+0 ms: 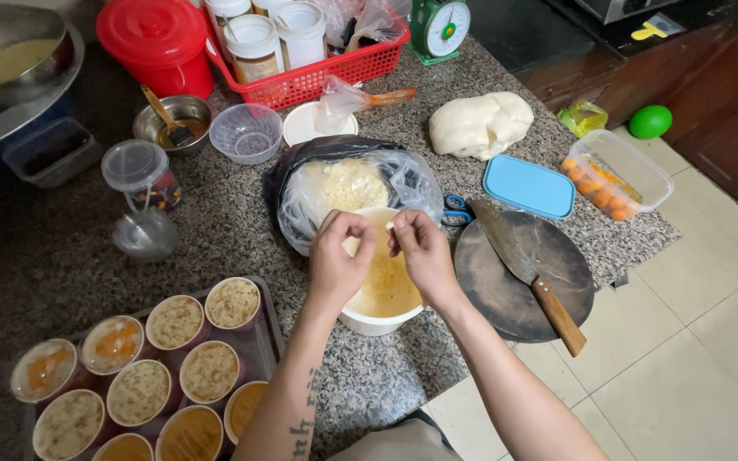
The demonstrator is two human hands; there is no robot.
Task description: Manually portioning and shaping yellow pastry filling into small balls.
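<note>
My left hand [339, 256] and my right hand [423, 250] meet over a white bowl [375, 322] of yellow batter at the counter's front edge. Both pinch a small pale piece between their fingertips, a bit of white showing at the right thumb. What the piece is cannot be told. Just behind the bowl lies a clear plastic bag [350, 186] of pale crumbly filling on black plastic.
A tray [268, 326] of several filled paper cups sits front left. A cleaver [523, 265] rests on a round dark board [506, 294]. Behind are a dough lump [480, 124], blue lid [529, 186], tub of orange pieces [615, 175], red basket [318, 77], scale [439, 30].
</note>
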